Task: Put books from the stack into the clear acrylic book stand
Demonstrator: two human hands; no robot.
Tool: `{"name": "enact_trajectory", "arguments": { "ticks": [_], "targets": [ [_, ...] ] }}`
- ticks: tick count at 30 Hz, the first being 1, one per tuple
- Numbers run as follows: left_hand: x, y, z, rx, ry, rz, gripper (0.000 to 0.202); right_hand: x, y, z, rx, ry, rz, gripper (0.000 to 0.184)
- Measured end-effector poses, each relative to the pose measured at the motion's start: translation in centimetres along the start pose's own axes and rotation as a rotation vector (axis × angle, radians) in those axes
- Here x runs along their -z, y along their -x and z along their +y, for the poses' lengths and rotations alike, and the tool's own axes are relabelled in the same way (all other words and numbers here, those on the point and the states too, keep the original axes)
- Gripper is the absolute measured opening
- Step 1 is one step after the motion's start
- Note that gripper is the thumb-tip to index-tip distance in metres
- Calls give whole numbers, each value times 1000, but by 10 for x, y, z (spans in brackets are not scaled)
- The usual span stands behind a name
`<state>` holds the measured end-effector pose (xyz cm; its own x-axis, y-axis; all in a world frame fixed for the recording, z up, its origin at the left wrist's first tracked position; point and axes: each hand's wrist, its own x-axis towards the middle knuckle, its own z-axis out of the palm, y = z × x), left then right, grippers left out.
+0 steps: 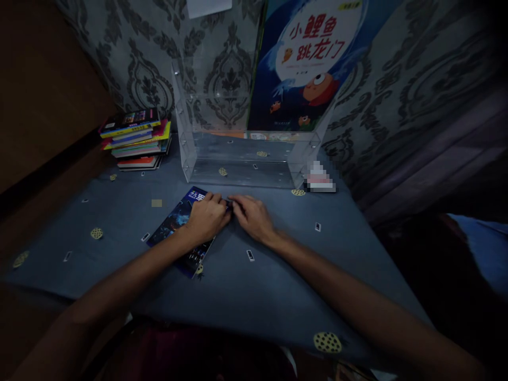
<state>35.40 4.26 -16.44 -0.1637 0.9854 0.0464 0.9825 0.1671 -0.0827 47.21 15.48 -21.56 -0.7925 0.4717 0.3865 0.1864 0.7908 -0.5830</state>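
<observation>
A dark blue book (170, 219) with a bright picture on its cover lies slanted on the table. My left hand (207, 217) lies across its upper right part, fingers curled over the cover and closed at the edge. At the book's upper right corner, my right hand (252, 216) has its thumb and fingertips closed on the edge, close beside the left hand's fingers. Much of the cover's right side is hidden under my left hand and wrist.
Behind the hands stands a clear acrylic book rack (242, 172) holding a large blue picture book (293, 100). A stack of books (137, 143) is at the back left. A pixelated item (320, 179) sits right of the rack. A patterned cloth (278, 301) covers the table.
</observation>
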Motion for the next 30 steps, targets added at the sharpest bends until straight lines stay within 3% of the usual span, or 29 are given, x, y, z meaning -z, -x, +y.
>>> {"name": "enact_trajectory", "arguments": {
  "ticks": [4, 8, 13, 17, 21, 30],
  "targets": [
    [-6, 13, -28, -194, 110, -7, 37, 3, 5, -19, 76, 301, -95, 24],
    [-17, 36, -58, -378, 253, -30, 54, 4, 13, -39, 93, 444, -191, 23],
    [-31, 45, -59, -303, 246, -13, 55, -4, 16, -37, 110, 445, -240, 33],
    [-32, 29, -53, -223, 204, 49, 53, -8, -1, -15, 102, 343, -258, 42],
    [-31, 8, -57, -212, 206, 41, 56, -10, -18, 4, 97, 253, -242, 45],
    [-33, -15, -66, -252, 252, 43, 63, -18, -26, 20, 119, 188, -190, 50]
  ]
}}
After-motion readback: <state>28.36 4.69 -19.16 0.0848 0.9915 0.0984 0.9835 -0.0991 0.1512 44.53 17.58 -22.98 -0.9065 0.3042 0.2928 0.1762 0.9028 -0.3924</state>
